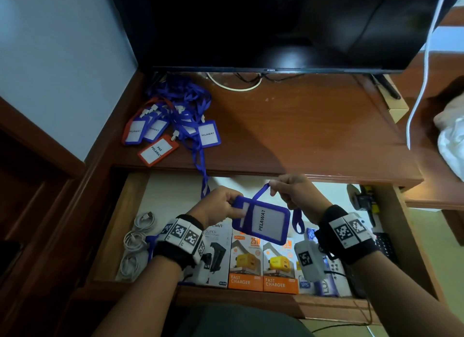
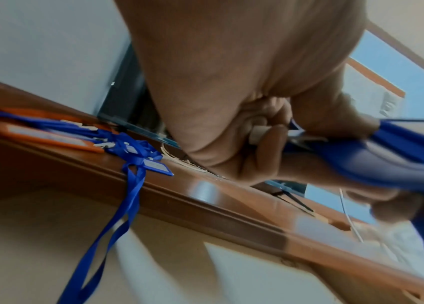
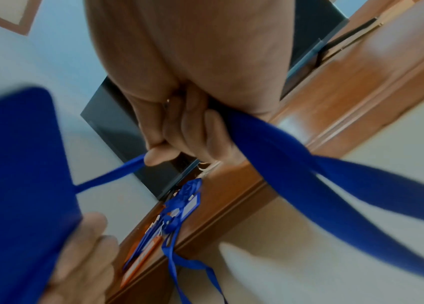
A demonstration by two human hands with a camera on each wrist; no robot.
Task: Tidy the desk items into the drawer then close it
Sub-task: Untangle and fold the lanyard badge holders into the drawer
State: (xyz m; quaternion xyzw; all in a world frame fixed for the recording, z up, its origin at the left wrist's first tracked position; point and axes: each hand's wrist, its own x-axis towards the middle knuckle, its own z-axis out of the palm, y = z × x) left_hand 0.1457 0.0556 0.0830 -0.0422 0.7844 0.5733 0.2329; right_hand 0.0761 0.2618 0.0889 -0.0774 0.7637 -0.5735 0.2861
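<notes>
- A person is holding a blue badge holder [image 1: 261,220] printed "PELAWAT" above the open drawer [image 1: 130,211], in the middle of the head view.
- The left hand [image 1: 219,206] is pinching the holder's 9 o'clock edge, thumb on top and fingers curled beneath; the left wrist view shows that grip clamping the blue plastic [image 2: 392,162].
- The right hand [image 1: 296,193], at 2 o'clock from the holder, is grasping the blue lanyard [image 1: 262,191]; the grip is clenching the ribbon, one strand running down to the holder and a loop hanging at 4 o'clock from the hand.
- In the right wrist view the curled fingers [image 3: 192,131] are closing on the wide blue ribbon [image 3: 309,164], with the holder [image 3: 21,174] blurred at 9 o'clock.
- A heap of badge holders and lanyards [image 1: 173,118], blue and orange, is lying on the wooden bench [image 1: 301,136] at 11 o'clock from the hands; one ribbon is trailing over the bench's front edge towards the drawer.
- Inside the drawer, coiled white cables [image 1: 135,243] are lying at 8 o'clock, and two orange "FAST CHARGER" boxes [image 1: 263,266] are standing side by side at 6 o'clock, beneath the held badge.
- A dark monitor [image 1: 276,28] is standing at 12 o'clock on the bench.
</notes>
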